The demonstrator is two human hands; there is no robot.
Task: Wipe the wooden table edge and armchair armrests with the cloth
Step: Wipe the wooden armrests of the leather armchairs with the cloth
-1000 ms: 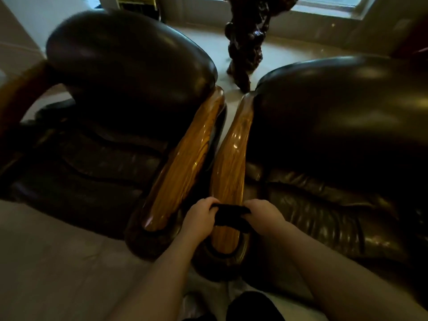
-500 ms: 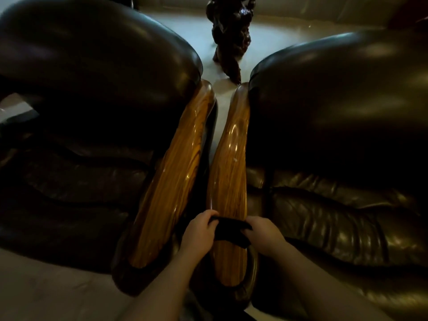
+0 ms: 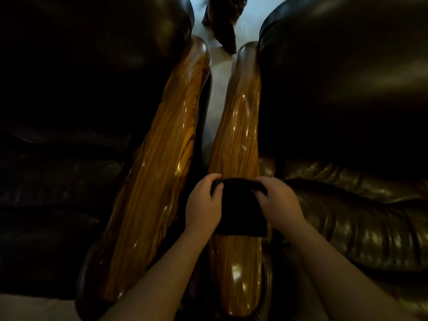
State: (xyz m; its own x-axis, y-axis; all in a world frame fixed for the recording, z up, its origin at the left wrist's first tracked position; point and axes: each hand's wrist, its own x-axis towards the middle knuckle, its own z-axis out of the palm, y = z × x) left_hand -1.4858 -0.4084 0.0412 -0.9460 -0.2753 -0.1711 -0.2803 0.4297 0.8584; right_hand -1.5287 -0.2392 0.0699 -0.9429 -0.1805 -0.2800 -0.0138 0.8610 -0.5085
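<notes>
Two glossy wooden armrests run side by side up the middle of the view. A black cloth (image 3: 238,209) lies draped across the right armrest (image 3: 236,140), about a third of the way up from its near end. My left hand (image 3: 203,205) grips the cloth's left edge. My right hand (image 3: 276,202) holds its right edge. Both hands press the cloth down on the wood. The left armrest (image 3: 159,172) is bare, and a small pale speck sits on the right armrest beyond the cloth.
Dark leather armchairs fill both sides, the left one (image 3: 81,89) and the right one (image 3: 347,100). A narrow strip of pale floor (image 3: 218,84) shows between the armrests. A dark carved wooden stand (image 3: 225,22) rises at the top centre.
The view has moved closer and tilted down over the armrests. The cloth, bunched thin between my hands before, now lies spread wider over the right armrest.
</notes>
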